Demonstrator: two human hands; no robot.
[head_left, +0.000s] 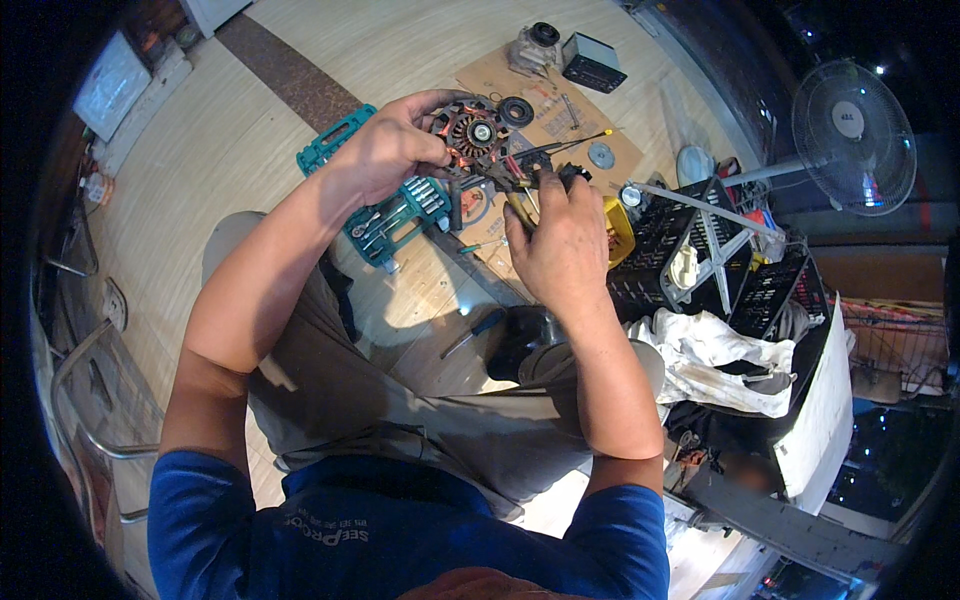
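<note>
My left hand (392, 148) grips a round alternator part (478, 134) by its left rim. Copper windings and a ribbed centre with a metal hub show on its face. My right hand (565, 245) is closed around pliers (518, 208) with yellowish handles. The jaws of the pliers lie close to the lower right edge of the alternator part; whether they touch it I cannot tell. Just behind the part, a black ring (515, 111) lies on a cardboard sheet (556, 118). Below my left wrist is an opened teal socket set case (385, 240).
A metal housing (532, 52) and a dark box-shaped unit (593, 62) stand at the back. Right of my right hand sit a yellow container (621, 232) and black crates (720, 225), with a white cloth (710, 360) nearer. A fan (850, 125) stands far right. A screwdriver (478, 331) lies on the floor.
</note>
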